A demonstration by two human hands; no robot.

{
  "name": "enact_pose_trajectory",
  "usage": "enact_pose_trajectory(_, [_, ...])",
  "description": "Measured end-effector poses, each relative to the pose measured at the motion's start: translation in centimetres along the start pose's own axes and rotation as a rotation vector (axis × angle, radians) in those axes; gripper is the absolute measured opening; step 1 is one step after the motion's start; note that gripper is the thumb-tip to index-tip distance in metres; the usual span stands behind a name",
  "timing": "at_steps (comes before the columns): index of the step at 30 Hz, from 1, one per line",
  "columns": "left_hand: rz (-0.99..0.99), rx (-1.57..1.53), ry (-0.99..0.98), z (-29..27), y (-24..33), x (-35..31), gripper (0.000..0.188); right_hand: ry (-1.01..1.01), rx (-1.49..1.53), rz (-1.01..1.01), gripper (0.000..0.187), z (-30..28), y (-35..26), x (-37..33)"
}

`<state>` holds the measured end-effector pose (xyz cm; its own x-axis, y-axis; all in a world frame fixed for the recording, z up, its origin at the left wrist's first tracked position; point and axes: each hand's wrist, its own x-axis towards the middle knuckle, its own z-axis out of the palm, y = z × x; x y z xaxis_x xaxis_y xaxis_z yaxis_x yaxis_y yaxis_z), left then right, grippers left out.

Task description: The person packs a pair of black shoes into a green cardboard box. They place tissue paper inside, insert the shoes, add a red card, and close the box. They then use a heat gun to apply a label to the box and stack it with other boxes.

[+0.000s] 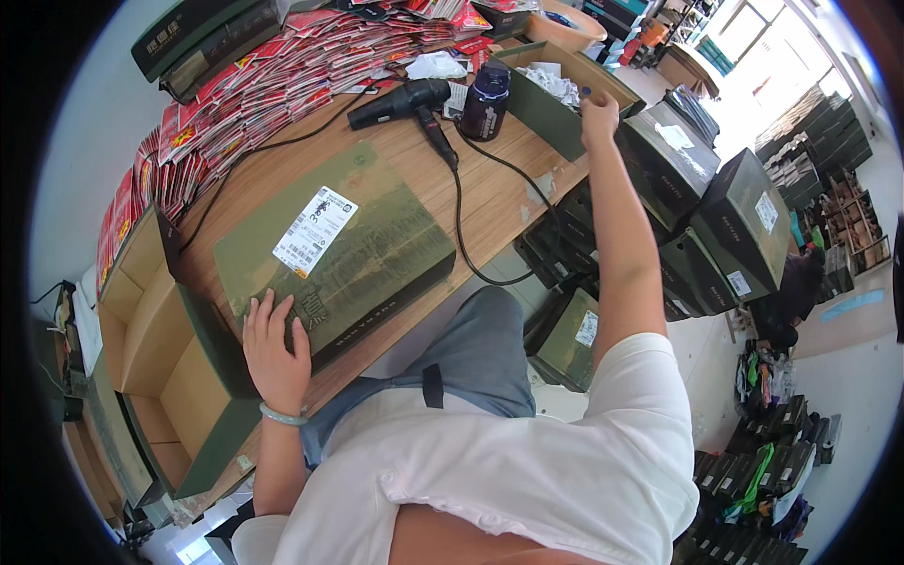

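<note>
A closed dark-green shoe box (377, 221) with a white label on its lid lies on the wooden table in front of me. My left hand (275, 344) rests flat on its near left corner, fingers spread. With the arm stretched far out, my right hand (600, 120) is at the rim of an open green box (543, 118) at the table's far right end. Its fingers are curled together; what they hold, if anything, is hidden. Crumpled white paper (554, 85) fills part of that open box.
A black hair dryer (405, 104) with a trailing cord and a dark bottle (485, 102) stand beyond the closed box. Red packets (282, 75) are heaped at the back. An empty opened box (174, 377) lies at left. Stacked dark boxes (739, 226) stand at right.
</note>
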<state>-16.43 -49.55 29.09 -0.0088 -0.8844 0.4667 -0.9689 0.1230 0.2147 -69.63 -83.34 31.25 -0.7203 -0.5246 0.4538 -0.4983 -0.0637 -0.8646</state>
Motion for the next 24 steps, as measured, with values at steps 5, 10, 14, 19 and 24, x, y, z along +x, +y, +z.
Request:
enact_pose_trajectory(5, [0.004, -0.028, 0.021, -0.1, 0.0, -0.1, 0.029, -0.28, -0.15, -0.225, 0.046, -1.3, 2.6, -6.2])
enact_pose_trajectory(10, [-0.103, -0.445, 0.158, -1.1, -1.3, -1.4, 0.028, -1.026, 0.296, 0.054, 0.032, -3.9, -2.2, -25.5])
enact_pose_trajectory(14, [-0.315, -0.811, 0.484, 0.9, -2.8, -4.6, 0.04, -1.117, 0.466, 0.672, 0.061, -3.7, 0.2, -33.1])
enact_pose_trajectory(19, [-0.868, -1.137, -0.075, 4.3, -6.5, -12.2, 0.051, -1.155, 0.446, 0.739, 0.063, -5.9, -2.5, -32.3])
enact_pose_trajectory(24, [-0.898, -1.602, 0.094, -2.3, -3.2, -7.9, 0.062, -1.079, 0.458, 0.502, 0.059, -8.7, -6.5, -29.4])
